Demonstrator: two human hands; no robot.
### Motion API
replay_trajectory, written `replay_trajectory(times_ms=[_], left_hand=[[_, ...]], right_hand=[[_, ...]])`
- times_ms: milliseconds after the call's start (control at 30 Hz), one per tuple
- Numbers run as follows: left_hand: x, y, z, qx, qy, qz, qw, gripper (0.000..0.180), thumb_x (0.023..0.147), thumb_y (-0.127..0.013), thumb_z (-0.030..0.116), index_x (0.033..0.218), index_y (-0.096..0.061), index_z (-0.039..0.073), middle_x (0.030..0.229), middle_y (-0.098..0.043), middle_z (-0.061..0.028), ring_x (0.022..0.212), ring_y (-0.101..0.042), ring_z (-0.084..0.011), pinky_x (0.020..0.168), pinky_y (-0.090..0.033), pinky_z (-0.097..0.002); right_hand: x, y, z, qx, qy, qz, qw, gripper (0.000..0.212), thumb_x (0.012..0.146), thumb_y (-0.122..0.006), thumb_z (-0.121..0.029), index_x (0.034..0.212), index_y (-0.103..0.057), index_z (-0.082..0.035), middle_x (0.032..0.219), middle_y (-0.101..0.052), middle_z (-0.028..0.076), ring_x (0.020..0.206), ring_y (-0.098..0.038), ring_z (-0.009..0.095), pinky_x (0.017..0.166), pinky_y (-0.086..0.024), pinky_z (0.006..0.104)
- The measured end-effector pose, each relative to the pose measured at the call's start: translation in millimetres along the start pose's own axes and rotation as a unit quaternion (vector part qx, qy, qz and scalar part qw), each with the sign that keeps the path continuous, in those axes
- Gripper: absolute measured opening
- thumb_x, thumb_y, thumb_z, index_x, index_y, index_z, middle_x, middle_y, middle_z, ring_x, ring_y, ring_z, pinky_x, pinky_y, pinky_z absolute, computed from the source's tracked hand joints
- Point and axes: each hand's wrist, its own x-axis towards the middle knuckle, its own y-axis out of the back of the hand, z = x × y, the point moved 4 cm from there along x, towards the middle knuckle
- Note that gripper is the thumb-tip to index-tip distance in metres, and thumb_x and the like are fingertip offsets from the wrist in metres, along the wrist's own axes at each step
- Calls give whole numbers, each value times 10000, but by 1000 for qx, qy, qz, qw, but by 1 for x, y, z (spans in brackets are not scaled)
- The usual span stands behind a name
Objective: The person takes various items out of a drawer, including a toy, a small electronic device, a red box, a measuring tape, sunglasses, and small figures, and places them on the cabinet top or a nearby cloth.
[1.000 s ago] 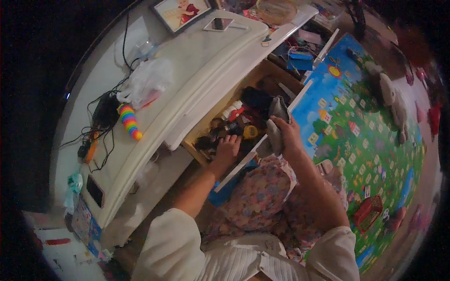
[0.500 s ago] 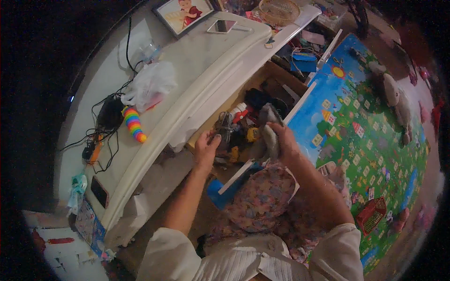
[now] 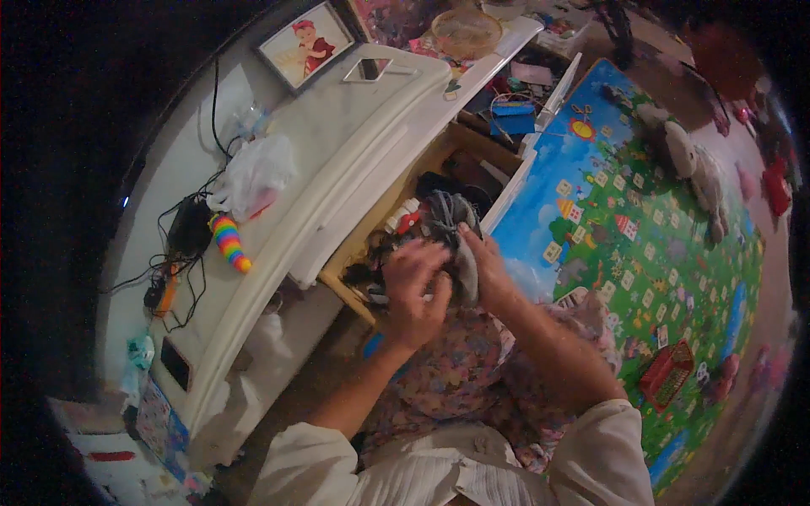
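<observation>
I sit on the floor in front of an open wooden drawer [image 3: 353, 285] crammed with small toys and odds and ends. My right hand [image 3: 491, 274] grips a grey, striped cloth bundle [image 3: 456, 219] just above the drawer's front edge. My left hand [image 3: 413, 291] has come against the same bundle, its fingers curled on the lower part. Red and white bits [image 3: 405, 221] lie in the drawer right behind the bundle. My lap below is covered in flowered fabric [image 3: 460, 371].
The white cabinet top [image 3: 337, 143] carries a rainbow toy [image 3: 228, 241], a plastic bag [image 3: 257, 173], cables [image 3: 181, 249] and a framed picture [image 3: 305, 44]. A second open drawer [image 3: 516, 120] lies farther back. On my right a colourful play mat [image 3: 666, 219] holds a plush animal [image 3: 688, 160] and a red basket [image 3: 666, 375].
My left hand has come out of the drawer and joined the right hand on the grey bundle. The bundle has shifted slightly left, over the drawer's front.
</observation>
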Motion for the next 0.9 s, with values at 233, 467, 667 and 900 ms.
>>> replay_trajectory(times_ms=[233,467,667,900], left_hand=[[6,-27,-8,-376,341,25,861,404,940,-471,250,1242,-416,-13,1163,-509,-116,1002,-499,-183,896,-390,-298],[7,-21,-4,-424,381,166,805,281,936,-445,180,1158,-487,14,1051,-551,-86,948,-505,-146,855,-396,-282],[29,-3,27,-508,377,226,741,255,926,-431,144,1151,-479,34,1001,-564,-105,920,-546,-213,815,-434,-339],[30,-9,69,-65,24,-10,998,326,931,-434,194,1202,-444,14,1103,-537,-173,1037,-520,-293,879,-416,-376]], right_hand=[[-11,-4,-21,-209,167,9,963,249,908,-496,-168,1110,-552,-33,957,-616,64,827,-577,177,756,-467,298],[-21,2,-33,-319,182,54,929,244,898,-518,-226,1042,-559,-33,892,-606,57,805,-552,170,730,-455,310],[-38,17,-41,5,52,79,996,363,927,-461,-375,1148,-512,-92,959,-595,46,852,-563,152,739,-471,306],[-71,-5,-42,-140,266,57,952,569,893,-523,-411,1290,-379,-30,1123,-533,98,1005,-502,196,881,-416,321]])
